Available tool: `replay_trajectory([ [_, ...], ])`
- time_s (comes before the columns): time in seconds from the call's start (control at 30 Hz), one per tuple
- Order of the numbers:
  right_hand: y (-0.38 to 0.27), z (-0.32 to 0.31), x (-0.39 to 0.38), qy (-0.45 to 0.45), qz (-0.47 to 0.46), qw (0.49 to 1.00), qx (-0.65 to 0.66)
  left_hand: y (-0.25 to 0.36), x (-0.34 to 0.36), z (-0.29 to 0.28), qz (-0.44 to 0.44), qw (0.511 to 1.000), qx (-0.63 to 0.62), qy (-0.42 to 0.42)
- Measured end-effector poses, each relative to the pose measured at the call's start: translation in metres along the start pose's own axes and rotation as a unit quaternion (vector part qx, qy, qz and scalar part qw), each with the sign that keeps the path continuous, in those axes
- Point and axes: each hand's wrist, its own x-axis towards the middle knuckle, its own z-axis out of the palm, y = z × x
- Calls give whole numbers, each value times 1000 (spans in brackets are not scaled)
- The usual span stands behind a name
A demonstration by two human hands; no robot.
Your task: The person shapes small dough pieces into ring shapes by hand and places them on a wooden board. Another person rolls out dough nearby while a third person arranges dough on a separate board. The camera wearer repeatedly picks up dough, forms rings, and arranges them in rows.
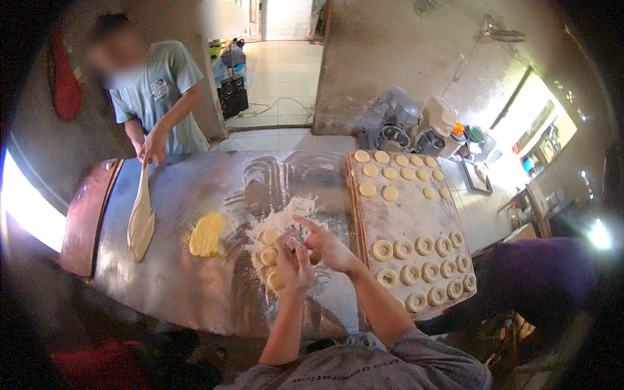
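On the metal table (175,273), shaping appears partway along: the wooden board (416,218) bears three rows of formed dough rings (410,281). The left hand (298,266) curls, the right hand (328,250) extends its index finger; any grip is hidden. Solid dough rounds (268,256) remain, on board and flour (283,216).

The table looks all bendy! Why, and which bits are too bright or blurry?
In the head view, the fisheye lens curves the near edge of the table; in the head view, the opening on the right and the patch at far left glare white; in the head view, the co-worker's head is smudged, while the dough rings show their holes.
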Motion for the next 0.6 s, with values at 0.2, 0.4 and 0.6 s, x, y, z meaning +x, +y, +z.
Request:
replay_trajectory([
  [0.2,18,-21,-19,125,-100,947,278,10,-9,46,-54,985,161,-44],
  [0.4,36,-77,-35,85,-78,958,263,6,-15,105,-118,992,-52,-4],
  [0.6,21,-118,-71,176,-71,905,381,2,-18,164,-41,990,117,-72],
])
